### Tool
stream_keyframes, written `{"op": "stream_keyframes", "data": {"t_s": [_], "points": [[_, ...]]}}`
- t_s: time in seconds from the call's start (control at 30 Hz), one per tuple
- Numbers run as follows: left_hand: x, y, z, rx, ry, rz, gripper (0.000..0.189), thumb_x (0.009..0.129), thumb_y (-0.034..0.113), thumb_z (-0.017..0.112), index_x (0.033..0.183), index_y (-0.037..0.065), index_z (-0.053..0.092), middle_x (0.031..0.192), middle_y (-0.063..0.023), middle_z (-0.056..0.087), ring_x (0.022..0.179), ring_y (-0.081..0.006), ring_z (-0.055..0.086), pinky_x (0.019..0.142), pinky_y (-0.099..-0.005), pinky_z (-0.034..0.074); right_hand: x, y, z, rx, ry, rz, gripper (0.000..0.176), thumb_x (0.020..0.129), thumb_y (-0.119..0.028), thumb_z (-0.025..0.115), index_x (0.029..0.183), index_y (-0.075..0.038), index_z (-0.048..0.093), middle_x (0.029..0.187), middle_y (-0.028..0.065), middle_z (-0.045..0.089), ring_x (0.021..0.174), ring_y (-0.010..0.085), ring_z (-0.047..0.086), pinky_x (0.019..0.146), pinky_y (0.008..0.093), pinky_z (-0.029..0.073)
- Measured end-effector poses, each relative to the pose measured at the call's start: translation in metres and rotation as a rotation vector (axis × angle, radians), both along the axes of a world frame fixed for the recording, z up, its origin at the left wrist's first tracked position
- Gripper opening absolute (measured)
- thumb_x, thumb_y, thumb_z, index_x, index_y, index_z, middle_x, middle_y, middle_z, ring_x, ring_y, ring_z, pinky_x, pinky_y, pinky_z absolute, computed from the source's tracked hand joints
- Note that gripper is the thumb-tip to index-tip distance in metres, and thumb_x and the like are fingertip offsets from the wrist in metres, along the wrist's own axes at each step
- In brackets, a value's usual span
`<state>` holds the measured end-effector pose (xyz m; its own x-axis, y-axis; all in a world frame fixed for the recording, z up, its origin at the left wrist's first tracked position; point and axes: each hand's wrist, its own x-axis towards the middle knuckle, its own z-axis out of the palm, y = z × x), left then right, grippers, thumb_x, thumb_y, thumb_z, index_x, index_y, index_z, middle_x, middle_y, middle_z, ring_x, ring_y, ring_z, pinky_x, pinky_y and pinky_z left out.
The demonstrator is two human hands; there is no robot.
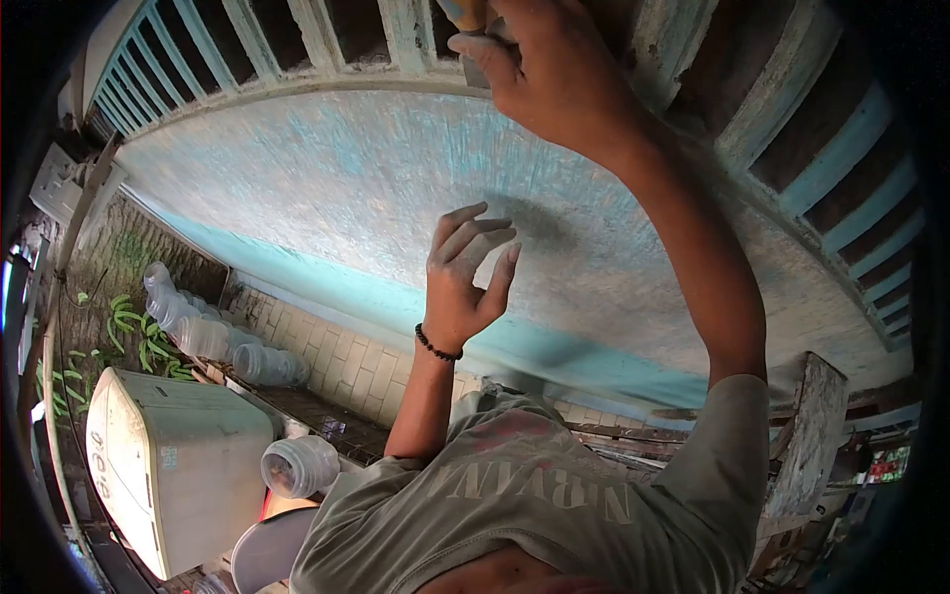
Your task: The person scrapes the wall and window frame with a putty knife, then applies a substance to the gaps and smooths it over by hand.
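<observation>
My right hand [549, 69] is raised at the top of the view, its fingers closed round the yellowish handle of a scraper [464, 14]. The scraper's flat blade points at the wooden frame below the slats, and part of it is hidden by my fingers. My left hand [469, 265], dusty and with a dark beaded bracelet [437, 345] at the wrist, hovers before the wall panel [346, 148] with fingers apart and nothing in them. Worn blue and grey patches cover the panel.
Blue-painted slats [178, 45] run along the top. A white box [198, 455], clear plastic jars [300, 465] and green plants [124, 322] stand at the left. A weathered wooden post [809, 436] is at the right, near my right elbow.
</observation>
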<state>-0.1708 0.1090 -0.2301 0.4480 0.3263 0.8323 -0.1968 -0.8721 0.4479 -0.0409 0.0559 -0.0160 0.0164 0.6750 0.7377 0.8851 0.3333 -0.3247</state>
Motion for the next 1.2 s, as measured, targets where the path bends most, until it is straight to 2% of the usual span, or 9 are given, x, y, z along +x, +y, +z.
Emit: {"op": "stream_keyframes", "data": {"t_s": [0.27, 0.37, 0.67, 0.77, 0.87, 1.0, 1.1, 1.13, 1.2], "points": [[0.004, 0.0, 0.002, -0.037, -0.048, 0.01, 0.012, 0.085, 0.008, 0.072, 0.096, 0.004, 0.075, 0.103, -0.0115, 0.074, 0.112, -0.0359, 0.064, 0.091, -0.043, 0.053, 0.01, 0.016, -0.007, 0.088, -0.227, -0.02, 0.021, 0.088, 0.003, 0.06, 0.107, 0.004, 0.05, 0.078, 0.0262, 0.059, 0.076, 0.0377, 0.071, 0.066, 0.0423, 0.052], [0.002, 0.004, 0.0, -0.014, -0.014, 0.003, 0.013, 0.084, 0.007, 0.072, 0.097, 0.005, 0.075, 0.102, -0.0108, 0.074, 0.11, -0.0354, 0.065, 0.089, -0.0424, 0.053, 0.0, 0.017, -0.005, 0.065, -0.048, 0.087, 0.021, 0.089, 0.002, 0.061, 0.106, 0.004, 0.051, 0.078, 0.0239, 0.059, 0.075, 0.0364, 0.07, 0.067, 0.0411, 0.052], [-0.001, 0.007, -0.002, -0.047, 0.004, 0.005, 0.014, 0.083, 0.007, 0.074, 0.096, 0.004, 0.075, 0.094, -0.012, 0.074, 0.107, -0.034, 0.065, 0.086, -0.0422, 0.053, -0.003, 0.024, 0.004, 0.069, -0.166, -0.031, 0.023, 0.09, 0.001, 0.061, 0.11, 0.004, 0.052, 0.081, 0.0231, 0.062, 0.075, 0.0345, 0.07, 0.067, 0.0421, 0.053], [-0.001, 0.008, -0.002, -0.041, 0.005, -0.002, 0.014, 0.083, 0.007, 0.074, 0.096, 0.004, 0.075, 0.093, -0.0125, 0.074, 0.106, -0.0339, 0.065, 0.085, -0.0419, 0.053, -0.003, 0.03, 0.001, -0.007, -0.136, -0.021, 0.023, 0.09, 0.0, 0.062, 0.111, 0.005, 0.053, 0.081, 0.0243, 0.063, 0.075, 0.0348, 0.07, 0.067, 0.0431, 0.053], [-0.002, 0.01, -0.004, -0.023, 0.015, 0.004, 0.012, 0.083, 0.007, 0.073, 0.095, 0.004, 0.075, 0.093, -0.0124, 0.074, 0.105, -0.0339, 0.066, 0.085, -0.0418, 0.053, 0.001, 0.037, 0.0, 0.128, -0.157, 0.104, 0.025, 0.09, 0.001, 0.061, 0.112, 0.006, 0.052, 0.081, 0.0243, 0.065, 0.073, 0.0344, 0.071, 0.065, 0.0439, 0.054], [-0.005, 0.011, 0.0, -0.034, 0.048, -0.006, 0.011, 0.084, 0.005, 0.072, 0.095, 0.004, 0.075, 0.094, -0.0114, 0.074, 0.106, -0.035, 0.064, 0.087, -0.0431, 0.051, -0.002, 0.041, -0.004, -0.029, -0.118, 0.017, 0.03, 0.09, 0.002, 0.061, 0.119, 0.006, 0.051, 0.081, 0.0232, 0.067, 0.073, 0.0367, 0.072, 0.06, 0.0434, 0.053], [-0.001, 0.014, 0.001, 0.102, -0.013, 0.053, 0.011, 0.086, 0.005, 0.07, 0.096, 0.002, 0.075, 0.08, -0.0107, 0.072, 0.085, -0.0247, 0.068, 0.073, -0.0363, 0.052, -0.007, 0.045, -0.012, -0.05, 0.039, 0.184, 0.042, 0.092, -0.001, 0.061, 0.133, 0.003, 0.049, 0.09, 0.0248, 0.072, 0.077, 0.0386, 0.074, 0.056, 0.0428, 0.057], [-0.003, 0.011, -0.002, -0.087, 0.087, 0.044, 0.01, 0.086, 0.004, 0.071, 0.095, 0.002, 0.074, 0.071, -0.0094, 0.065, 0.07, -0.0198, 0.061, 0.063, -0.0334, 0.047, -0.007, 0.053, -0.027, 0.298, -0.258, 0.036, 0.029, 0.08, -0.003, 0.067, 0.108, 0.003, 0.062, 0.075, 0.0242, 0.068, 0.069, 0.0398, 0.071, 0.066, 0.0503, 0.056], [-0.004, 0.006, -0.012, -0.245, 0.165, -0.005, 0.008, 0.087, 0.005, 0.07, 0.093, 0.002, 0.073, 0.056, -0.0064, 0.05, 0.048, -0.0122, 0.044, 0.049, -0.0289, 0.035, -0.016, 0.023, -0.03, 0.273, -0.112, 0.027, 0.019, 0.081, -0.007, 0.073, 0.096, -0.002, 0.063, 0.077, 0.0215, 0.065, 0.069, 0.0369, 0.069, 0.062, 0.0459, 0.052]]}}
